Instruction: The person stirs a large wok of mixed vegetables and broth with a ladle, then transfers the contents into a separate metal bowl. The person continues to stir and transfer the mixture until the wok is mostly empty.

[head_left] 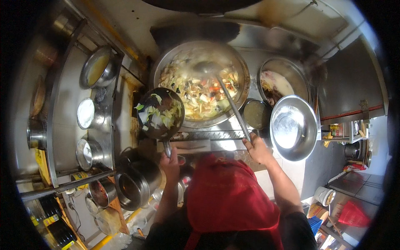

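My left hand (170, 163) grips the short handle of a dark wok (160, 113), tilted to the left of a large metal pan. Pieces of cabbage (156, 117) cling to its inside. In my right hand (258, 148) is the long metal handle of a ladle (232, 104), whose bowl, blurred by steam, lies over the food. The large round pan (244, 93) holds mixed vegetables (203, 93) with pale, dark and red pieces in liquid.
At the right stand a bright empty metal basin (292, 128), a pot with pale and dark contents (276, 84) and a small pot of liquid (255, 114). Shelves at the left carry metal bowls (101, 67). Large dark pots (132, 187) stand at the lower left.
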{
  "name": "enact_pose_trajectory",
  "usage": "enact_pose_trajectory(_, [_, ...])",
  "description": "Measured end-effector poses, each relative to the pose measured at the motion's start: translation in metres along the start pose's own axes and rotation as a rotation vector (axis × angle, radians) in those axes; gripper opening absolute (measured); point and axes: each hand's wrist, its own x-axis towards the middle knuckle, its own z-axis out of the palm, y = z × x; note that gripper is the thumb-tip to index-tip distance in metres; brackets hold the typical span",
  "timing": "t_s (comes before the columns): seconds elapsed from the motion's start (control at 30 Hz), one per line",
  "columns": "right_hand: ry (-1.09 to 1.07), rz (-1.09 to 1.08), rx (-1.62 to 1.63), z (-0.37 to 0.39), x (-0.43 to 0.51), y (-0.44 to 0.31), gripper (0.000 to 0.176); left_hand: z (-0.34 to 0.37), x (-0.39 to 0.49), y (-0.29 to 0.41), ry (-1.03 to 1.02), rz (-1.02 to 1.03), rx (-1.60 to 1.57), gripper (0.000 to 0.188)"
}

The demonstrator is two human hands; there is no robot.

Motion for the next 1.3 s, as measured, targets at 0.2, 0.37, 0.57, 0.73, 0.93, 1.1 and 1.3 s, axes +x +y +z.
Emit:
enact_pose_trajectory(0.2, [-0.261,0.441,0.917,-0.031,-0.014,-0.011,0.029,0.002,-0.002,0.021,-0.056,-0.027,-0.095,0.029])
enact_pose_trajectory(0.37, [-0.295,0.392,1.289,-0.027,-0.026,0.014,0.028,0.003,-0.003,0.025,-0.066,0.018,-0.1,0.03])
enact_pose_trajectory(0.57, [-0.196,0.22,1.518,-0.013,-0.042,0.047,0.029,0.001,-0.001,0.009,-0.057,0.029,-0.074,0.03])
enact_pose_trajectory(0.73, [-0.052,0.233,1.435,0.004,-0.01,0.061,0.032,0.0,0.003,-0.005,-0.073,-0.037,-0.169,0.027])
enact_pose_trajectory(0.93, [-0.083,0.385,1.366,0.04,0.032,0.087,0.031,-0.004,-0.002,0.015,-0.125,-0.112,-0.213,0.021])
enact_pose_trajectory(1.1, [-0.169,0.463,1.372,0.078,0.048,0.107,0.033,-0.007,-0.013,0.034,-0.139,-0.172,-0.174,0.018])
enact_pose_trajectory(1.3, [-0.293,0.681,1.313,0.122,0.045,0.155,0.036,-0.011,0.001,0.022,-0.211,-0.086,-0.073,0.017])
